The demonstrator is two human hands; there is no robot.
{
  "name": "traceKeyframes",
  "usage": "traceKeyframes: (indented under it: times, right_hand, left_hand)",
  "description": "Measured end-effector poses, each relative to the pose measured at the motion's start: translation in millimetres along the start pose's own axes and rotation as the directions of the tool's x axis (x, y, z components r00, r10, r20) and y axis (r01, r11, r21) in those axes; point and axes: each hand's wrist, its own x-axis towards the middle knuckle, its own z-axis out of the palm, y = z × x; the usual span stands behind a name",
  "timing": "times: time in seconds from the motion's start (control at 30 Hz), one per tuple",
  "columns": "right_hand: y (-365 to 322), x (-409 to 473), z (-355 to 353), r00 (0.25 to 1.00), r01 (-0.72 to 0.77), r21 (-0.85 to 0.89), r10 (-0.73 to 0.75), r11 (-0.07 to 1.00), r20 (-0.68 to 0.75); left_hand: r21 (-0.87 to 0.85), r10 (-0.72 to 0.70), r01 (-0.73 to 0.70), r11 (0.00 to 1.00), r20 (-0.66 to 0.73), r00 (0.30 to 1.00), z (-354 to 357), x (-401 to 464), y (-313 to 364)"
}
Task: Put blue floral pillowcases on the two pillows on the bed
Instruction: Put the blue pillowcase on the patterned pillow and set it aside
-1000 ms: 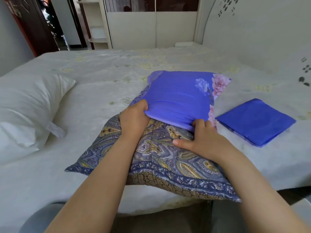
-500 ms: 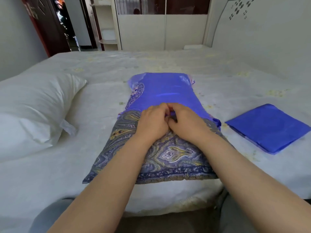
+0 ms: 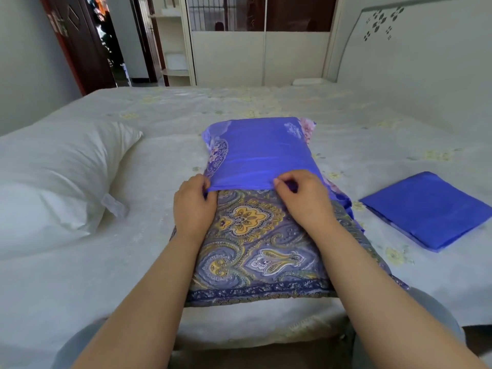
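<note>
The open edge of the pillowcase (image 3: 259, 155) is pinched by both hands — the left hand (image 3: 194, 206) at the left corner of the edge, the right hand (image 3: 303, 198) further to the right, with the fingers of each curled on the blue cloth. Both hands are laid knuckles up on the paisley pillow (image 3: 255, 251), and the forearms are stretched forward over its near end. The far half of this pillow is covered by the pillowcase; the near half is bare. The pillow is placed on the bed (image 3: 372, 123), near its front edge. A folded pillowcase (image 3: 428, 209) is seen to the right, well apart — a white pillow (image 3: 58, 177) to the left.
</note>
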Motion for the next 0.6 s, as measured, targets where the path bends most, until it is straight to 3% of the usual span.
traceKeyframes:
  times: [0.07, 0.17, 0.23, 0.3, 0.37, 0.43, 0.5, 0.53, 0.57, 0.6]
  right_hand:
    - [18, 0, -12, 0.981, -0.190, -0.139, 0.195, 0.972, 0.020]
    - [49, -5, -33, 0.814, -0.548, 0.087, 0.506, 0.832, 0.286]
    - [62, -14, -45, 0.697, -0.674, 0.246, 0.490, 0.696, 0.523]
    - [65, -21, -48, 0.704, -0.684, 0.372, 0.434, 0.627, 0.562]
    - [53, -17, -49, 0.758, -0.652, 0.555, 0.446, 0.517, 0.476]
    - [32, -3, -60, 0.828, -0.528, 0.724, 0.460, 0.444, 0.322]
    - [2, 24, -79, 0.905, -0.343, 0.748, 0.413, 0.569, 0.101]
    - [-15, 38, -89, 0.933, -0.247, 0.692, 0.360, 0.679, -0.021]
    - [-37, 52, -99, 0.954, -0.143, 0.607, 0.271, 0.782, -0.125]
    - [-59, 64, -105, 0.973, -0.044, 0.501, 0.151, 0.864, -0.173]
  left_hand:
    - [-0.008, -0.088, 0.088, 0.996, -0.061, 0.994, -1, -12, -4]
    - [0.031, -0.131, 0.132, 0.991, -0.035, 0.991, 0, -19, 1]
    - [0.071, -0.032, 0.036, 0.997, -0.051, 0.998, -1, -19, 5]
    - [0.049, 0.010, -0.008, 0.999, -0.056, 0.998, 0, -19, 8]
    - [-0.132, -0.079, 0.079, 0.988, 0.002, 0.997, 0, -12, 11]
    - [-0.391, -0.223, 0.246, 0.887, 0.105, 0.969, -4, -1, 18]
    - [-0.592, -0.252, 0.363, 0.720, 0.264, 0.931, -13, 6, 26]
    - [-0.615, -0.184, 0.419, 0.668, 0.409, 0.894, -15, 4, 31]
    - [-0.566, -0.094, 0.473, 0.675, 0.570, 0.816, -18, 0, 38]
    - [-0.456, -0.007, 0.489, 0.743, 0.726, 0.688, -18, -6, 46]
